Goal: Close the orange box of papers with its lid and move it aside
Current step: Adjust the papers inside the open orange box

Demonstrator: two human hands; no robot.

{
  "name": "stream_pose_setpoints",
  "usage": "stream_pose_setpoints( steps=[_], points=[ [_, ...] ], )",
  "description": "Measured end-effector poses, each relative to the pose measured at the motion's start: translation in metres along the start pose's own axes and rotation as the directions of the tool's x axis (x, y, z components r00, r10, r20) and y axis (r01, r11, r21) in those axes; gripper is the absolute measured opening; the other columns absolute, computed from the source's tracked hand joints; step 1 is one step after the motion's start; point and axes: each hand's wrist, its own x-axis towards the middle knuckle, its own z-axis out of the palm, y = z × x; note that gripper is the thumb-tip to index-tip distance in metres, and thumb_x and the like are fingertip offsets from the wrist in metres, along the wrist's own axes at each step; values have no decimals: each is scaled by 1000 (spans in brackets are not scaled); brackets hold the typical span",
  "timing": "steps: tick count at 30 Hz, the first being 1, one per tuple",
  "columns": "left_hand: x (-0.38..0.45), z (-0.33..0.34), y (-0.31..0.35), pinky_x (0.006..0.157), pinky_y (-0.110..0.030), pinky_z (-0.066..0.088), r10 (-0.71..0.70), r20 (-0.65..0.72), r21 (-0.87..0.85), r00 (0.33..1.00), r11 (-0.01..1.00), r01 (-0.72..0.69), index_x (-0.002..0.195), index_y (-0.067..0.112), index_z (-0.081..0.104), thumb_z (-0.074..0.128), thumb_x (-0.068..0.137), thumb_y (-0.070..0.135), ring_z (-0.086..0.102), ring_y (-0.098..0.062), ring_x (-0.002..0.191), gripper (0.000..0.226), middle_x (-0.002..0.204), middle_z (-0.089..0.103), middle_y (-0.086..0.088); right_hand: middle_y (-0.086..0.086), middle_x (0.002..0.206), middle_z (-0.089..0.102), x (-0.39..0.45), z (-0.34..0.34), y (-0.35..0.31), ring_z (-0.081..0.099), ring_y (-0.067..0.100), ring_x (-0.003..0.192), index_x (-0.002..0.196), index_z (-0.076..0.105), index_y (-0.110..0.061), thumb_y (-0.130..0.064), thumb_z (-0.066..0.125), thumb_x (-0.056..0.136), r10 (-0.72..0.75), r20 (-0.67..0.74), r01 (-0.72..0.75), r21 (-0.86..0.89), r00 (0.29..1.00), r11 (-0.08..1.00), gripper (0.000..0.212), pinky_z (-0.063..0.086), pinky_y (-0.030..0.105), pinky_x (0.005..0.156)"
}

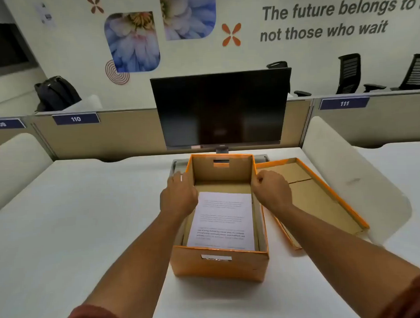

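Note:
The orange box (pixel 219 263) stands open in the middle of the white desk, with a stack of printed papers (pixel 222 220) lying flat inside. Its orange-rimmed lid (pixel 320 197) lies upside down on the desk just right of the box, brown inside facing up. My left hand (pixel 179 195) rests on the box's left wall near the far corner, fingers curled over the rim. My right hand (pixel 270 188) grips the right wall's top edge the same way.
A dark monitor (pixel 220 111) stands right behind the box on its stand. White curved dividers (pixel 354 175) rise at the desk's right and left sides. The white desk surface (pixel 75 223) extends left of the box. Office chairs stand beyond the partition.

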Motion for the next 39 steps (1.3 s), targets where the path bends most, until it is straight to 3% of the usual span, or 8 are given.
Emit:
stream_pose_setpoints(
  steps=[6, 9, 12, 22, 27, 34, 39],
  points=[
    [-23, 11, -24, 91, -42, 51, -269, 177, 13, 947, 962, 271, 152, 8, 26, 44, 98, 33, 55, -34, 125, 62, 147, 47, -14, 4, 62, 54, -19, 15, 19, 50, 20, 59, 65, 55, -12, -27, 56, 89, 179, 146, -185, 31, 973, 982, 29, 29, 27, 49],
    [-33, 13, -26, 79, -38, 50, -324, 211, -25, 922, 941, 337, 134, 6, 48, 45, 97, 22, 63, -28, 102, 41, 126, 62, -14, 4, 66, 58, -24, 23, 22, 56, 22, 64, 70, 60, -9, -27, 58, 89, 217, 192, -239, 100, 957, 966, 26, 36, 28, 54],
    [-40, 15, -30, 67, -32, 44, -315, 190, -47, 930, 943, 329, 109, 8, 59, 46, 96, 15, 54, -21, 80, 20, 107, 67, -10, 7, 71, 61, -28, 24, 17, 57, 24, 67, 77, 64, -6, -19, 57, 89, 217, 190, -242, 123, 958, 962, 19, 37, 28, 53],
    [-84, -12, -82, 67, -30, 46, -302, 111, -127, 947, 941, 315, 107, 8, 62, 47, 98, 17, 62, -23, 84, 20, 105, 69, -10, 10, 77, 65, -72, 30, -27, 64, 28, 74, 84, 66, -6, -17, 56, 91, 153, 146, -175, 151, 977, 973, 16, 57, 43, 69],
    [-99, -33, -125, 69, -31, 47, -341, 117, -165, 933, 919, 357, 107, 8, 62, 46, 98, 18, 64, -27, 91, 21, 106, 68, -10, 8, 69, 63, -96, 44, -63, 63, 30, 70, 79, 67, -7, -20, 57, 89, 136, 159, -167, 208, 978, 964, 19, 54, 45, 63],
    [-118, -36, -164, 72, -30, 42, -269, 162, -225, 950, 927, 300, 111, 5, 63, 39, 103, 21, 61, -24, 91, 30, 109, 68, -12, 6, 79, 67, -124, 59, -82, 61, 22, 69, 91, 68, -7, -22, 57, 95, 178, 188, -212, 185, 966, 960, 19, 42, 27, 56],
    [-113, -38, -167, 71, -31, 42, -227, 228, -261, 947, 923, 284, 107, 6, 64, 38, 102, 23, 55, -20, 85, 31, 108, 68, -12, 10, 79, 67, -126, 56, -77, 64, 30, 76, 87, 68, -7, -23, 50, 96, 192, 224, -245, 239, 956, 940, 26, 43, 32, 60]
  ],
)
